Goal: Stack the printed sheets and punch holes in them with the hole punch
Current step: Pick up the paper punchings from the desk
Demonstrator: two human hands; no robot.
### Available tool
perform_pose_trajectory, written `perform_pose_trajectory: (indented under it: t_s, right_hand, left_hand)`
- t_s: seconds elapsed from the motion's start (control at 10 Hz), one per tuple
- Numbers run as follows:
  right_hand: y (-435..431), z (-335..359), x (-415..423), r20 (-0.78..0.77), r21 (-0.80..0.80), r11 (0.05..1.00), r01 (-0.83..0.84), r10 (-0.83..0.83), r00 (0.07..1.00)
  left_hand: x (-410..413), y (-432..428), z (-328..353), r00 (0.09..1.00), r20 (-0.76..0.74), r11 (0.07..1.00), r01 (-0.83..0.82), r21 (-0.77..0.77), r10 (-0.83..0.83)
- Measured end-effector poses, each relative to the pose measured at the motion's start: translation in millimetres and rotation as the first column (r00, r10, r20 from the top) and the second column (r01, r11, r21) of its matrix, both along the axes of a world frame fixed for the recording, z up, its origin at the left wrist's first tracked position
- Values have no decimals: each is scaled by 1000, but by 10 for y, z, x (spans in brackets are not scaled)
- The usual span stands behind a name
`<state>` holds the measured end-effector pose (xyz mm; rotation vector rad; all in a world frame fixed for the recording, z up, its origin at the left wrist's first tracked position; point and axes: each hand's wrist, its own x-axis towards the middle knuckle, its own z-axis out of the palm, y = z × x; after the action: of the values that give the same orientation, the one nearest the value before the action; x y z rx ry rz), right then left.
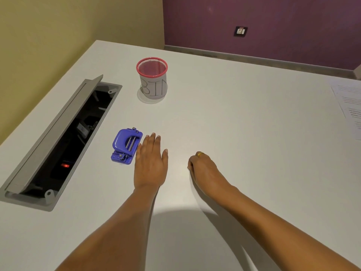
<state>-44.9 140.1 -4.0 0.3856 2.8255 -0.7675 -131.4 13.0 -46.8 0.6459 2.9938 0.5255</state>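
- The hole punch (126, 146), blue-violet with a metal bar showing under its handle, lies on the white table (244, 133) left of centre, just beside the left hand and touched by neither hand.
- The printed sheets (349, 106) lie at the far right edge of the view, partly cut off by the frame, well apart from the punch and from both hands.
- The left hand (151, 163) rests palm down, flat on the table, with fingers straight, close together and pointing away from the person; the thumb stands out to the right. It holds nothing. Its little-finger side sits right next to the punch's right edge; whether they touch cannot be told.
- The left forearm runs bare from the lower left of the frame up to the wrist, almost straight in line with the hand.
- The right hand (203, 169) lies knuckles up with fingers curled under toward the table, loosely closed; nothing can be seen in it. A gold ring (199, 154) sits on one finger.
- The right forearm comes in from the lower right corner, angled toward the middle of the table, wrist bent slightly.
- A red mesh cup (152, 78) wrapped in paper marked "BIN" stands upright farther back, beyond the punch.
- A grey cable hatch (58, 141) in the table's left side stands with its lid raised.
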Motion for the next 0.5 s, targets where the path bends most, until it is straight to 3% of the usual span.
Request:
perform_pose_trajectory:
  t_s: [0.1,0.2,0.3,0.4,0.5]
  right_hand:
    - [-5,7,-8,31,20,1000,-7,7,1000]
    - [92,40,-27,37,-172,981,87,-82,996]
    - [209,85,-25,61,-480,830,285,-292,954]
    - [274,62,-1,77,-595,722,353,-386,919]
    - [259,31,26,14,-504,803,317,-359,933]
  left_hand:
    - [-1,5,-5,1000,-2,1000,0,-4,0]
    - [4,8,-1,1000,0,1000,0,2,0]
    - [-3,-2,2,1000,-2,1000,1,1,-1]
    - [-1,0,3,1000,-1,1000,2,6,-2]
    - [-1,-3,-4,1000,-5,1000,2,4,-2]
